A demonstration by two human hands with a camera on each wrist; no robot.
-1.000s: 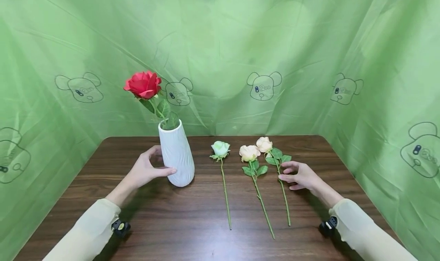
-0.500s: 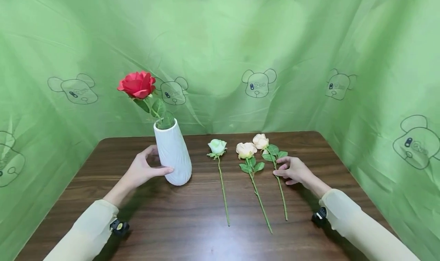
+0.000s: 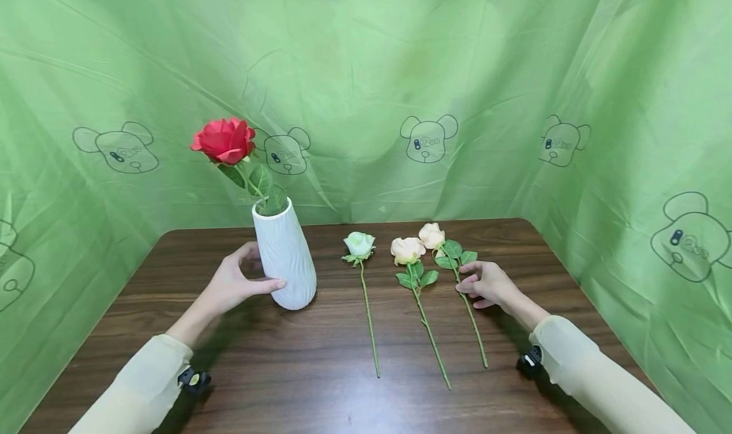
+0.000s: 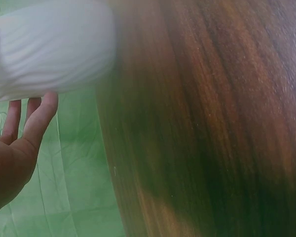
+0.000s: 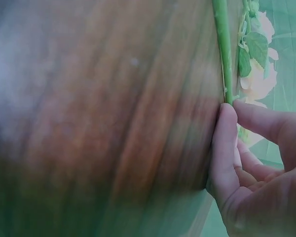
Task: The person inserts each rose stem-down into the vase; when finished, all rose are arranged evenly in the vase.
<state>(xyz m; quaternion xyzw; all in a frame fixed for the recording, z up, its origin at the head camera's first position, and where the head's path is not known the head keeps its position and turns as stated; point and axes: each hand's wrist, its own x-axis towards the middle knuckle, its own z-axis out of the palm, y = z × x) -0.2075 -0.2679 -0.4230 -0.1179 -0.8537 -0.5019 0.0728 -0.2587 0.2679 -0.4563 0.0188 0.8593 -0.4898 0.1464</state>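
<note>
The table (image 3: 320, 396) has a flat surface of dark brown wood grain. The right hand (image 3: 492, 286) pinches the thin green stem of the right rose (image 3: 452, 250), lying on the table; leaves oval, bloom peach and ruffled. The left hand (image 3: 246, 284) grips the vase (image 3: 288, 256) at left: white, wavy-ribbed, narrowing toward the mouth. The red rose (image 3: 223, 142) leans left from this mouth, petals broad and layered. The curtain (image 3: 366, 59) is creased green cloth.

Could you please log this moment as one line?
left hand: holds white vase; right hand: pinches rightmost stem; red rose: in vase; green-white rose: on table
</note>
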